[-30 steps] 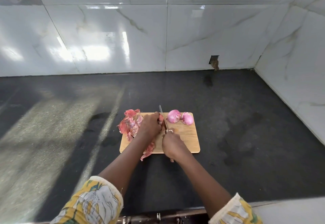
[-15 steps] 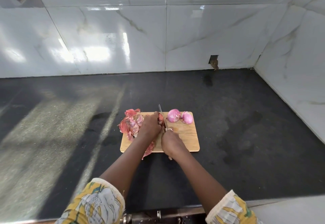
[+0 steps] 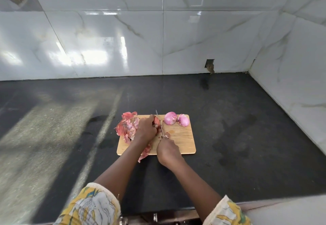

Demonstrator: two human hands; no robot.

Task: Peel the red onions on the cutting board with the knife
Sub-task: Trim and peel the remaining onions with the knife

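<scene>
A wooden cutting board [image 3: 181, 141] lies on the dark counter. My left hand [image 3: 147, 129] grips a red onion [image 3: 156, 121] on the board; most of that onion is hidden under my fingers. My right hand [image 3: 167, 150] holds the handle of a knife [image 3: 158, 122], whose thin blade points away from me and lies against the onion's right side. Two peeled pinkish onions [image 3: 170, 118] [image 3: 183, 120] sit side by side at the board's far right corner.
A heap of red onion skins [image 3: 127, 126] covers the board's left edge, and one scrap [image 3: 144, 154] hangs over the near edge. The black countertop [image 3: 238, 136] meets white tiled walls behind and on the right. A small hole [image 3: 210, 65] marks the back wall.
Both hands stay on the onion and the knife in much the same spot. The view has shifted slightly; the peeled onions and skins have not moved.
</scene>
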